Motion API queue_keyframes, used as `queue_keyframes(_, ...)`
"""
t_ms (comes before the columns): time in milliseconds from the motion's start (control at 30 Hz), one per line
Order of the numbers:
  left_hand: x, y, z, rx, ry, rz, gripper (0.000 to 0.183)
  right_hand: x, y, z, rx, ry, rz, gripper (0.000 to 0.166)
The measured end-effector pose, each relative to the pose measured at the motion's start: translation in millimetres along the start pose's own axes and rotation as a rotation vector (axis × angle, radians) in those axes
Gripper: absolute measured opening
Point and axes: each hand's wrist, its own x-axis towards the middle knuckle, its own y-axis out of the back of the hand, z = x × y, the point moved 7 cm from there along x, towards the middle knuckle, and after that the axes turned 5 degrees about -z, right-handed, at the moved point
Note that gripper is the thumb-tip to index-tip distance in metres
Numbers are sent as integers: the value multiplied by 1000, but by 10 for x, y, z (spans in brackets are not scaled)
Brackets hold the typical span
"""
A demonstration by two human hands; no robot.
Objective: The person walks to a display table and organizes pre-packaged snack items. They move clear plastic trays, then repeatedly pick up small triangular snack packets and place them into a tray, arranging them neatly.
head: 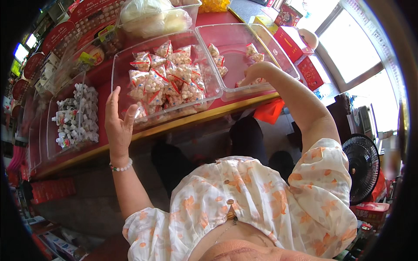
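Observation:
A clear plastic bin [215, 93] holds a heap of small clear bags of round, cream-coloured pieces [183, 81] with red strips. At its front left corner is my left hand [119, 120], upright, fingers and thumb apart, apparently touching the bin's outside. My right hand [256, 72] reaches down into a second clear bin [233, 25] on the right. Its fingers are bent downward beside some bags [256, 81] at the bottom, and whether they grip one is hidden. More of these bags [218, 61] lie along that bin's left side, and a few [254, 53] at its back.
The bins stand on a red table [101, 107] with a gold-coloured front edge. Left is a clear bin of small white-capped pouches [78, 114]; behind, a bin of plastic-bagged pale goods [153, 19]. Red boxes [292, 44] stand right, a black fan [361, 168] lower right.

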Motion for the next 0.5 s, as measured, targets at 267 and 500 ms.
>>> queue_keyframes(267, -81, -102, -59, 111, -16, 166, 83, -131, -9, -9, 205, 92, 55, 62)
queue_keyframes(500, -134, -79, -190, -4, 81, 194, 68, -427, 403, 294, 446, 57, 511, 48)
